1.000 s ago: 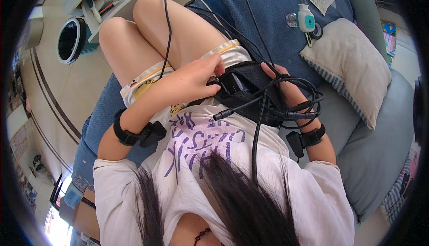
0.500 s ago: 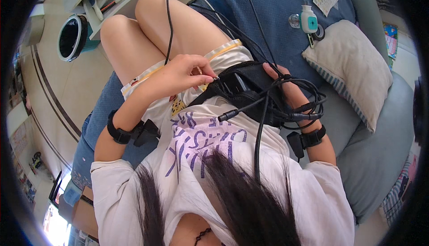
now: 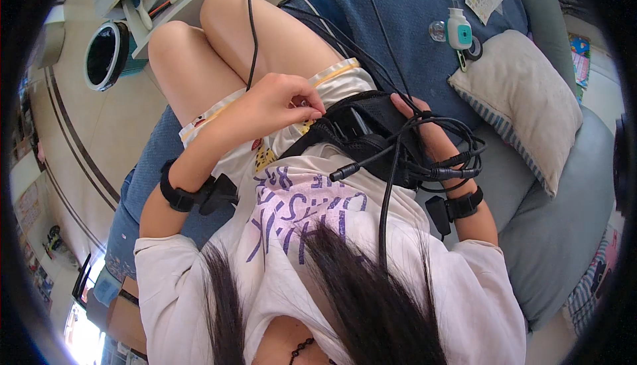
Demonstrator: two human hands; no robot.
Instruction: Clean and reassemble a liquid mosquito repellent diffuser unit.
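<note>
A black waist bag (image 3: 381,109) lies across my lap, its top gaping, with a dark boxy device (image 3: 353,123) showing inside. At the bag's left end, the thumb and forefinger of my left hand (image 3: 282,103) pinch the zipper pull, which the fingertips now cover. My right hand (image 3: 424,123) holds the bag's right side; its thumb shows on the rim, and the other fingers are hidden. Looped black cables (image 3: 458,143) hang over that hand and wrist. One cable ends in a thick round connector (image 3: 344,171) resting over my shirt.
Black straps with small boxes circle both forearms. I sit on a blue-covered sofa (image 3: 405,6). A beige cushion (image 3: 524,99), a white and teal bottle (image 3: 458,30) and a tape roll (image 3: 474,48) lie to the right. A bin (image 3: 106,56) stands left, beside an open drawer (image 3: 192,0).
My left hand has shifted slightly up and right along the bag's edge, and its fingers now hide the shiny zipper pull. The hanging connector has swung a little right. My right hand stays put.
</note>
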